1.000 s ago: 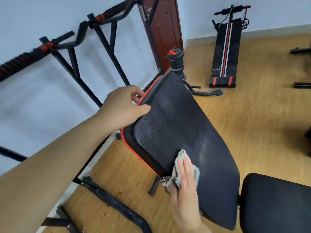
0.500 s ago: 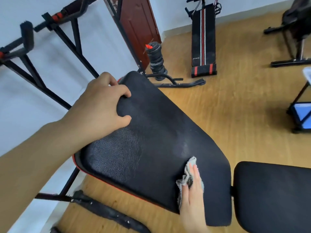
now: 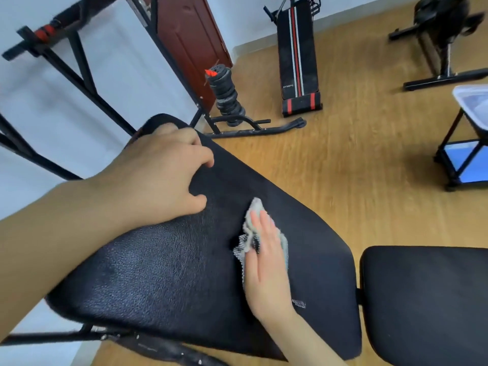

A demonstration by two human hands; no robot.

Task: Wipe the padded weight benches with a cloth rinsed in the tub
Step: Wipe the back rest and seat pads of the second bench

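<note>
Head view: the left hand grips the upper edge of the black padded leatherette bench backrest, with the fingers curled over the rim and the thumb lying on the top face. The right hand is flat, fingers straight and together, and presses the crumpled grey-and-white woven cloth against the middle of the backrest. The cloth shows past the fingertips and along both sides of the hand. The backrest is tilted, its high end under the left hand. Just beside its low end lies the black padded bench seat, separated from it by a narrow gap.

The translucent plastic tub stands at the right edge of the picture on a black metal frame stand with a blue lower shelf, well apart from the bench and partly cut off. On the light wooden floor behind the bench are a stack of black weight plates and a black sit-up board with red and white stripes. A black steel pull-up frame stands against the white wall, beside a red-brown door.
</note>
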